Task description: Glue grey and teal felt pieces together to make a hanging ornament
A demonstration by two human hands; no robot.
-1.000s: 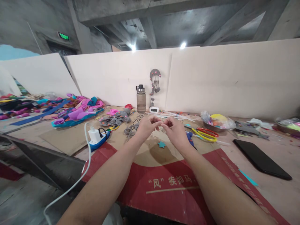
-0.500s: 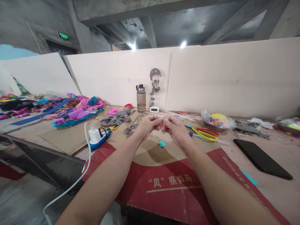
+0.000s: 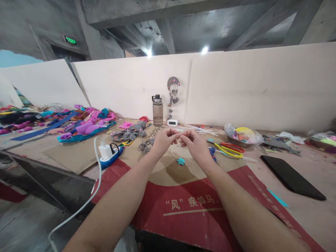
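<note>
My left hand and my right hand meet fingertip to fingertip above the cardboard, thumbs and forefingers pinched. Whatever lies between the fingers is too small to make out. Below them a small turquoise star-shaped piece lies on the red-and-tan cardboard sheet. Partly behind my right wrist is a blue tool, perhaps a glue gun. Just left of my left hand rest small grey felt pieces.
Yellow-handled scissors and a black phone lie to the right. A water bottle and small white clock stand behind the hands. Left are a power strip with a white cable and a coloured felt heap.
Both hands stay pinched together in front of me. My right hand has turned slightly, and more of the blue tool shows beside its wrist. The star piece lies still.
</note>
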